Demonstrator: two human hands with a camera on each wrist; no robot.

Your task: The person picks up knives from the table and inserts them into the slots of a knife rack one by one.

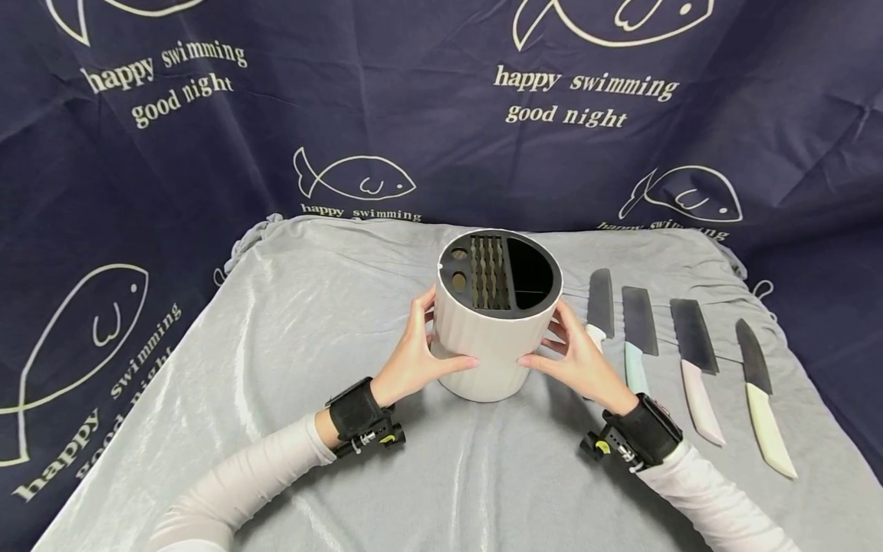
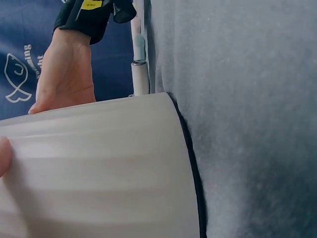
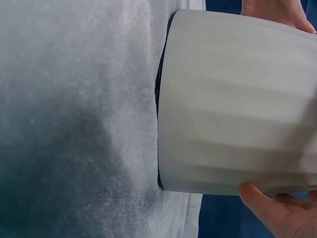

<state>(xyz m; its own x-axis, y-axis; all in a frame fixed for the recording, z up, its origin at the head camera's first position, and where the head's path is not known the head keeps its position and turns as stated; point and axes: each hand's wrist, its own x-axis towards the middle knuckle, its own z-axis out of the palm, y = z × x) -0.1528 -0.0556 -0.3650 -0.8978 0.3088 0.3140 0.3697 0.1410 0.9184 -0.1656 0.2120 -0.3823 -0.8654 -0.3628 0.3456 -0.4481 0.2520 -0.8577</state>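
Observation:
A round white knife block (image 1: 486,349) with ribbed sides and a black top stands upright on the grey cloth. Its top has wavy slots, two round holes and one large half-round opening. My left hand (image 1: 414,349) grips its left side, thumb across the front and fingers round the back. On the opposite side my right hand (image 1: 579,356) holds it the same way, thumb in front. In the right wrist view, the base of the block (image 3: 233,109) is right at the cloth.
Right of the block lie several knives in a row: a white-handled one (image 1: 601,303) partly behind my right hand, a mint-handled one (image 1: 640,322), a pink-handled cleaver (image 1: 697,345) and a yellow-handled knife (image 1: 762,399). A navy curtain (image 1: 455,153) hangs behind.

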